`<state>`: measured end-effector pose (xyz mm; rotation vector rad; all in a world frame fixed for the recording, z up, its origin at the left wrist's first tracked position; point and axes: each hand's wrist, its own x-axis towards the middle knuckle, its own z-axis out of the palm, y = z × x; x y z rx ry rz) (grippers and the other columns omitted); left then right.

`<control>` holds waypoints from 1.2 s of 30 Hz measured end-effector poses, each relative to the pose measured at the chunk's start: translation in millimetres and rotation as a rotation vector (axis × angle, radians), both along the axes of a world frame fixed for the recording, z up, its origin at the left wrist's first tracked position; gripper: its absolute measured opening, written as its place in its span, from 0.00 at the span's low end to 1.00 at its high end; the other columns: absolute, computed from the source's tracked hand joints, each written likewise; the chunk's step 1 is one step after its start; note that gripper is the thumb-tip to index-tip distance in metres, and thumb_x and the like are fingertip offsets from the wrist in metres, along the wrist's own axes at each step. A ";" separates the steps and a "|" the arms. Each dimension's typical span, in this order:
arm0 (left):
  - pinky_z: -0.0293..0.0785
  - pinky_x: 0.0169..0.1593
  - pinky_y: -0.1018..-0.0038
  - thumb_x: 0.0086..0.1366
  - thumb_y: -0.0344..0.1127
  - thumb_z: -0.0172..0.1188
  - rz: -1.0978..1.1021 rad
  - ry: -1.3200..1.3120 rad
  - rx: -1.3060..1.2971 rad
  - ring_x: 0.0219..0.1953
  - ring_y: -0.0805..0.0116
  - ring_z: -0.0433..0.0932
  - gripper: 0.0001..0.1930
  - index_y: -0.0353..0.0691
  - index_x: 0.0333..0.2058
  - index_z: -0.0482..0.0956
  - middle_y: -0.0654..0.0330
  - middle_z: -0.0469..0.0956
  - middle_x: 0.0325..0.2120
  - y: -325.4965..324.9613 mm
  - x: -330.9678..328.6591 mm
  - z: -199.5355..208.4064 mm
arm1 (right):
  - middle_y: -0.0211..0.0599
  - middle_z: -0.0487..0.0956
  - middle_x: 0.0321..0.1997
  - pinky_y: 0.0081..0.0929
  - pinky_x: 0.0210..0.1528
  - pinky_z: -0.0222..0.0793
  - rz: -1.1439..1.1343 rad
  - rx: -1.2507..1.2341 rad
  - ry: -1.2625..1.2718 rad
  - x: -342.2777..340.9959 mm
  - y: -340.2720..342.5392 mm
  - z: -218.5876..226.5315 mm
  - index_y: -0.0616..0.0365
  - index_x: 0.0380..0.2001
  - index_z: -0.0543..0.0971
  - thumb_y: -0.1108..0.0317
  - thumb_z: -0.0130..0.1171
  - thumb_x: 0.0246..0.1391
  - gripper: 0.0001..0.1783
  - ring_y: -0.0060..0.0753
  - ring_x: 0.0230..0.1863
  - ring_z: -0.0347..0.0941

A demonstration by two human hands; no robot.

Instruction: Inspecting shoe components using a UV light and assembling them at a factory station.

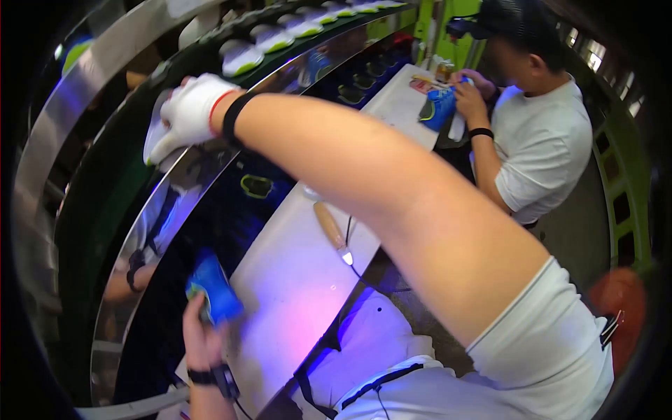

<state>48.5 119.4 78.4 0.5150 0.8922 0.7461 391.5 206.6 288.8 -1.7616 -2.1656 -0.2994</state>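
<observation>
Left hand (201,337) pinching blue upper (221,297) beside bench edge (256,262); right hand (192,117), well apart, closed on pale sole (153,133).

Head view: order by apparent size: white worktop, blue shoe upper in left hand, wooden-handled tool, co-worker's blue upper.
1. White worktop
2. Blue shoe upper in left hand
3. Wooden-handled tool and co-worker's blue upper, unranked: the tool looks longer but slimmer, the other is farther off.

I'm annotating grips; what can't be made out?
Head view:
Shoe sole: partly covered by the gloved right hand.
Blue shoe upper: details blurred, partly covered by left hand.
Workbench: partly hidden behind the right forearm.
Left forearm: cut off by the lower edge.
</observation>
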 end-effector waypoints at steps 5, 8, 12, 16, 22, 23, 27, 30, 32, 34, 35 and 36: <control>0.68 0.73 0.57 0.79 0.44 0.61 -0.012 0.215 -0.188 0.70 0.57 0.71 0.33 0.37 0.75 0.63 0.55 0.71 0.70 -106.5 -70.6 15.1 | 0.39 0.86 0.58 0.46 0.62 0.76 -0.018 0.044 -0.052 -13.9 3.7 -1.5 0.36 0.52 0.90 0.44 0.56 0.62 0.23 0.46 0.63 0.80; 0.74 0.67 0.61 0.80 0.45 0.58 -0.179 0.517 0.122 0.64 0.55 0.76 0.32 0.36 0.75 0.63 0.53 0.75 0.66 -113.4 -79.0 4.2 | 0.41 0.88 0.53 0.44 0.56 0.80 -0.047 0.189 0.092 -4.2 14.1 -21.7 0.47 0.49 0.91 0.57 0.66 0.58 0.17 0.45 0.57 0.84; 0.77 0.60 0.58 0.76 0.38 0.63 -0.292 1.004 1.041 0.56 0.48 0.79 0.23 0.40 0.66 0.76 0.45 0.80 0.57 -105.8 -116.5 -53.0 | 0.45 0.87 0.42 0.45 0.45 0.81 0.321 0.698 0.073 -53.7 -66.2 -40.2 0.59 0.36 0.87 0.64 0.63 0.57 0.11 0.48 0.47 0.85; 0.78 0.58 0.50 0.75 0.52 0.60 -0.468 1.245 1.283 0.54 0.41 0.83 0.31 0.32 0.63 0.72 0.39 0.82 0.53 -105.0 -52.0 -19.4 | 0.39 0.84 0.39 0.43 0.37 0.80 0.575 0.381 0.406 -65.2 -205.0 -51.3 0.54 0.32 0.82 0.55 0.64 0.60 0.13 0.49 0.39 0.84; 0.79 0.49 0.46 0.75 0.53 0.57 -0.640 1.469 1.039 0.43 0.31 0.85 0.26 0.32 0.54 0.76 0.38 0.86 0.37 -82.1 14.5 -12.3 | 0.42 0.85 0.32 0.42 0.35 0.79 0.232 0.191 0.535 -58.2 -265.2 -101.6 0.54 0.42 0.86 0.54 0.58 0.72 0.16 0.47 0.33 0.85; 0.79 0.48 0.45 0.75 0.51 0.58 -0.614 1.445 1.077 0.41 0.30 0.84 0.24 0.33 0.53 0.76 0.36 0.85 0.35 -80.5 13.2 -18.9 | 0.43 0.85 0.32 0.42 0.36 0.80 0.220 0.150 0.506 -51.5 -266.9 -125.0 0.55 0.44 0.86 0.54 0.58 0.72 0.17 0.48 0.33 0.85; 0.80 0.50 0.50 0.75 0.49 0.60 -0.395 1.213 1.166 0.43 0.37 0.86 0.23 0.32 0.53 0.75 0.38 0.85 0.38 -105.5 4.1 -4.4 | 0.43 0.87 0.35 0.33 0.42 0.82 0.191 -0.006 1.048 -54.3 -301.5 -164.9 0.63 0.47 0.84 0.58 0.64 0.70 0.16 0.38 0.38 0.87; 0.78 0.55 0.60 0.78 0.47 0.58 0.009 0.735 1.313 0.47 0.54 0.84 0.23 0.30 0.56 0.74 0.47 0.83 0.45 -142.8 0.1 -2.8 | 0.37 0.87 0.37 0.28 0.44 0.80 0.191 -0.081 1.341 -65.8 -310.0 -189.0 0.65 0.46 0.83 0.61 0.70 0.67 0.16 0.27 0.41 0.84; 0.73 0.61 0.64 0.79 0.45 0.55 0.181 0.484 1.217 0.53 0.61 0.78 0.25 0.30 0.62 0.69 0.52 0.77 0.52 -166.0 4.1 -16.2 | 0.34 0.86 0.39 0.26 0.47 0.79 0.194 -0.112 1.439 -70.9 -309.0 -202.4 0.65 0.46 0.82 0.62 0.72 0.65 0.17 0.22 0.43 0.82; 0.72 0.63 0.64 0.80 0.42 0.54 0.150 0.562 1.213 0.56 0.60 0.77 0.25 0.30 0.65 0.65 0.50 0.76 0.55 -180.1 8.0 -23.9 | 0.34 0.85 0.38 0.24 0.39 0.80 0.144 0.009 1.761 -77.3 -304.4 -211.6 0.64 0.46 0.80 0.61 0.73 0.65 0.18 0.21 0.39 0.82; 0.71 0.64 0.64 0.80 0.42 0.54 0.128 0.515 1.165 0.58 0.60 0.76 0.27 0.30 0.67 0.62 0.49 0.74 0.56 -184.7 8.7 -22.7 | 0.35 0.84 0.40 0.25 0.39 0.81 0.115 -0.025 1.789 -74.9 -302.5 -208.3 0.63 0.45 0.78 0.62 0.75 0.63 0.19 0.23 0.38 0.82; 0.70 0.66 0.63 0.80 0.41 0.54 0.108 0.469 1.118 0.59 0.60 0.75 0.28 0.31 0.69 0.59 0.48 0.73 0.58 -189.8 9.4 -22.5 | 0.35 0.84 0.40 0.25 0.39 0.81 0.113 -0.032 1.791 -74.2 -306.1 -204.8 0.63 0.45 0.78 0.62 0.75 0.63 0.19 0.23 0.38 0.82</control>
